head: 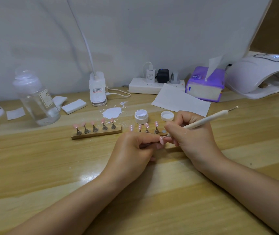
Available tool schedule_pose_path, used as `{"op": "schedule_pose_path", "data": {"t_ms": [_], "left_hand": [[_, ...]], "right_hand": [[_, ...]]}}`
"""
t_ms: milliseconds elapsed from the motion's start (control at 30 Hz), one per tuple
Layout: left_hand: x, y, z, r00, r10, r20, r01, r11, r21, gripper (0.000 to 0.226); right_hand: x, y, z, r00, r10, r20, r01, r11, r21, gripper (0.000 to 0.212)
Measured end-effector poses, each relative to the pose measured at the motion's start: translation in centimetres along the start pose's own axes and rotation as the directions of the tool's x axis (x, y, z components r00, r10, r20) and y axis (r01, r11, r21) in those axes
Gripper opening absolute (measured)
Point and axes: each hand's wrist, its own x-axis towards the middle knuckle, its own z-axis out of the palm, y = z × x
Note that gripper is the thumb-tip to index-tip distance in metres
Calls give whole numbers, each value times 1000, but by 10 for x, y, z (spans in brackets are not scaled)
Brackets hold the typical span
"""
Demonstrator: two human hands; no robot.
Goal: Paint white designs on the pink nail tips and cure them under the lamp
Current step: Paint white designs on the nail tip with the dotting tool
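Note:
My left hand (133, 150) pinches a pink nail tip (162, 140) on its small stand, just above the table. My right hand (189, 138) grips a cream dotting pen (208, 118), whose metal point touches that tip. Behind the hands, a wooden holder (96, 134) carries several plain pink tips. A second row of pink tips (143, 127) to its right bears white dots. An open jar of white gel (141, 116) stands behind that row, its lid (167, 115) beside it. The curing lamp (260, 77) sits at the far right.
A clear bottle (37, 99) stands at the left. A white spill (112, 112) marks the table centre. At the back are a desk lamp base (97, 89), a power strip (152, 85), a purple tissue pack (205, 85) and a paper sheet (181, 100).

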Motion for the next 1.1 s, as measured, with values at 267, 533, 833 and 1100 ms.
{"op": "schedule_pose_path", "data": {"t_ms": [267, 533, 833, 1100], "left_hand": [[1, 0, 0, 1000, 9, -8, -9, 1000, 8, 43], [0, 1, 0, 1000, 26, -1, -26, 999, 24, 45], [-1, 2, 0, 1000, 21, 11, -21, 1000, 23, 38], [-1, 2, 0, 1000, 0, 3, 0, 1000, -8, 25]], "right_hand": [[1, 0, 0, 1000, 12, 5, -12, 1000, 14, 39], [0, 0, 0, 1000, -1, -2, 1, 1000, -13, 38], [0, -1, 0, 1000, 19, -6, -19, 1000, 12, 39], [4, -1, -1, 987, 124, -104, -111, 986, 125, 49]]}}
